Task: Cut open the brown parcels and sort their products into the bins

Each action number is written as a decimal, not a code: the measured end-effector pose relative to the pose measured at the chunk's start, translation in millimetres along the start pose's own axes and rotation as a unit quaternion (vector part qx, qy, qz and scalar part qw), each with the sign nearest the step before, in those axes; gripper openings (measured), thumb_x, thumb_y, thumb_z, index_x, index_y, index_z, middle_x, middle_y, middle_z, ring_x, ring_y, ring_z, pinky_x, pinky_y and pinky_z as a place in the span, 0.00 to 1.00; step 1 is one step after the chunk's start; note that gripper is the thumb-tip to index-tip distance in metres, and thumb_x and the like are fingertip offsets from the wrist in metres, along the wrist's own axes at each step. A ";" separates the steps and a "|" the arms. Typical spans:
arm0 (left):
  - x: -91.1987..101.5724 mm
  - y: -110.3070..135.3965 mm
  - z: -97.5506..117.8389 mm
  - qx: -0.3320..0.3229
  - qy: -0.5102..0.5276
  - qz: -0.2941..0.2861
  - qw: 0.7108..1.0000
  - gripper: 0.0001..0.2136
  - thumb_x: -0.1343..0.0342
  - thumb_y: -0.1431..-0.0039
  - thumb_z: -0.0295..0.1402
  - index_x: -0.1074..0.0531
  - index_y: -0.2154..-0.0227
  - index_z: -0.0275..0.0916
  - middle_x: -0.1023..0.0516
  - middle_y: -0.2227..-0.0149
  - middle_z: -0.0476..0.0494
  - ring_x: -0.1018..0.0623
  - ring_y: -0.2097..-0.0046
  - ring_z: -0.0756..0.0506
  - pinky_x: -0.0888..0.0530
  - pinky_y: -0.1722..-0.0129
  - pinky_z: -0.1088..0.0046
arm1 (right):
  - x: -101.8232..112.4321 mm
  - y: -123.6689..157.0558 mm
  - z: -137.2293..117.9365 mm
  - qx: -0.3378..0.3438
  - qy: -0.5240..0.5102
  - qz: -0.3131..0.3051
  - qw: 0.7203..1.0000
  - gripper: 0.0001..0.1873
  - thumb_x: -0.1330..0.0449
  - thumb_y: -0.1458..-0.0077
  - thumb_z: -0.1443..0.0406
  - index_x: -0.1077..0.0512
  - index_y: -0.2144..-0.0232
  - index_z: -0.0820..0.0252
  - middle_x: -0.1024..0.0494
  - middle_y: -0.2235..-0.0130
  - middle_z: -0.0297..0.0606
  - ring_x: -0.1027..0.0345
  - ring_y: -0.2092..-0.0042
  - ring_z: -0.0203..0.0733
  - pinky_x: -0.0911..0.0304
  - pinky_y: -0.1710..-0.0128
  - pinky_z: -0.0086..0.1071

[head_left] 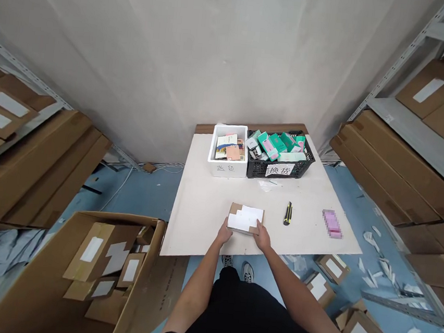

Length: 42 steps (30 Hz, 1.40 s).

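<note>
Both my hands hold a small cardboard box (245,219) with white labels on its top, just above or on the near part of the white table. My left hand (224,232) grips its left end, and my right hand (262,237) grips the right end with the thumb on top. To the right of the box lies a yellow and black box cutter (288,213). Farther right is a pink, blurred rectangular thing (332,223). Whether the box touches the table is unclear.
At the table's (195,195) back stand a white bin (227,169) of small packages and a black crate (280,170) of green and white boxes. A large carton (155,244) of parcels stands at the left. Shelves with boxes (393,178) flank both sides; parcels (359,331) lie on the floor.
</note>
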<state>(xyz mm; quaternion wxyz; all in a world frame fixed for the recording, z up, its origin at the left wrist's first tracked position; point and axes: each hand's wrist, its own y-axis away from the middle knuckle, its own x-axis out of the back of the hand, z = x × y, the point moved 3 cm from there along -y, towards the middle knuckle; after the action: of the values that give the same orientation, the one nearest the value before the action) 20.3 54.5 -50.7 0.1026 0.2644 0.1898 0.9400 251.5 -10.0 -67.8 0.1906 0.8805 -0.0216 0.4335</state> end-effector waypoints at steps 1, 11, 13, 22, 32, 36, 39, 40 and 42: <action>3.7 -4.7 2.6 -0.003 0.004 0.002 1.000 0.43 0.35 0.50 0.21 0.39 0.29 0.42 0.29 0.32 0.34 0.29 0.31 0.36 0.31 0.32 0.55 | 4.0 -2.8 -3.1 -0.008 0.000 0.007 1.000 0.40 0.40 0.41 0.68 0.41 0.27 0.59 0.22 0.43 0.48 0.25 0.43 0.52 0.30 0.44 0.39; 48.8 -90.5 104.1 -0.126 0.003 0.006 0.992 0.30 0.44 0.39 0.24 0.31 0.33 0.42 0.30 0.31 0.39 0.32 0.29 0.41 0.33 0.31 0.60 | 52.8 -56.1 -32.5 -0.158 -0.068 0.050 0.984 0.24 0.45 0.32 0.50 0.21 0.47 0.58 0.15 0.60 0.41 0.19 0.61 0.46 0.28 0.60 0.35; 46.6 -94.1 102.5 -0.128 -0.044 -0.007 0.991 0.25 0.45 0.38 0.25 0.27 0.37 0.39 0.26 0.34 0.37 0.29 0.32 0.40 0.33 0.31 0.59 | 48.3 -59.6 -32.3 -0.188 -0.054 0.049 0.979 0.24 0.47 0.31 0.51 0.22 0.48 0.60 0.15 0.60 0.43 0.18 0.60 0.47 0.29 0.61 0.34; -21.0 -80.0 90.2 -0.109 -0.320 -0.152 0.929 0.48 0.36 0.43 0.45 0.49 0.27 0.28 0.61 0.22 0.25 0.61 0.22 0.32 0.41 0.28 0.57 | 51.4 -59.7 -28.3 -0.113 -0.041 0.087 0.989 0.27 0.46 0.31 0.54 0.28 0.36 0.59 0.26 0.35 0.49 0.34 0.33 0.51 0.37 0.36 0.41; -12.1 -118.0 97.8 -0.098 -0.475 -0.212 0.848 0.50 0.40 0.40 0.50 0.58 0.24 0.37 0.68 0.21 0.32 0.64 0.21 0.34 0.40 0.29 0.49 | 138.4 -85.2 45.8 -0.032 -0.128 0.221 0.966 0.28 0.48 0.36 0.65 0.29 0.35 0.55 0.33 0.30 0.42 0.41 0.28 0.46 0.44 0.29 0.45; -4.0 -118.6 89.7 -0.100 -0.504 -0.179 0.839 0.47 0.39 0.40 0.48 0.55 0.24 0.40 0.65 0.21 0.35 0.61 0.21 0.34 0.39 0.30 0.49 | 145.7 -91.0 109.7 -0.132 -0.127 0.191 0.964 0.29 0.44 0.38 0.63 0.30 0.35 0.56 0.30 0.32 0.44 0.38 0.30 0.49 0.40 0.31 0.43; 0.7 -112.0 81.2 -0.097 -0.503 -0.164 0.843 0.47 0.40 0.40 0.48 0.55 0.24 0.40 0.63 0.21 0.36 0.60 0.21 0.34 0.32 0.33 0.53 | 135.4 -99.9 148.5 -0.215 -0.131 0.121 0.960 0.30 0.42 0.37 0.59 0.32 0.34 0.56 0.25 0.36 0.45 0.29 0.37 0.49 0.34 0.37 0.40; 1.4 -110.8 79.7 -0.103 -0.499 -0.163 0.845 0.47 0.40 0.40 0.49 0.55 0.24 0.39 0.63 0.21 0.36 0.60 0.21 0.34 0.31 0.34 0.55 | 130.2 -103.7 157.6 -0.240 -0.128 0.091 0.958 0.30 0.42 0.37 0.58 0.33 0.34 0.56 0.23 0.38 0.45 0.27 0.39 0.48 0.33 0.40 0.38; 1.4 -111.0 78.7 -0.112 -0.488 -0.163 0.850 0.47 0.41 0.39 0.49 0.55 0.24 0.38 0.62 0.21 0.36 0.60 0.21 0.34 0.31 0.34 0.57 | 119.6 -111.7 169.8 -0.276 -0.114 0.042 0.953 0.30 0.40 0.37 0.57 0.32 0.35 0.57 0.20 0.42 0.45 0.24 0.42 0.47 0.32 0.43 0.35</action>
<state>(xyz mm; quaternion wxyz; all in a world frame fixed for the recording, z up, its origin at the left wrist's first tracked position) 71.6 179.3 -33.7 0.3627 0.6411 0.0493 0.6745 477.0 48.6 -104.5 0.4041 0.8352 -0.1994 0.3152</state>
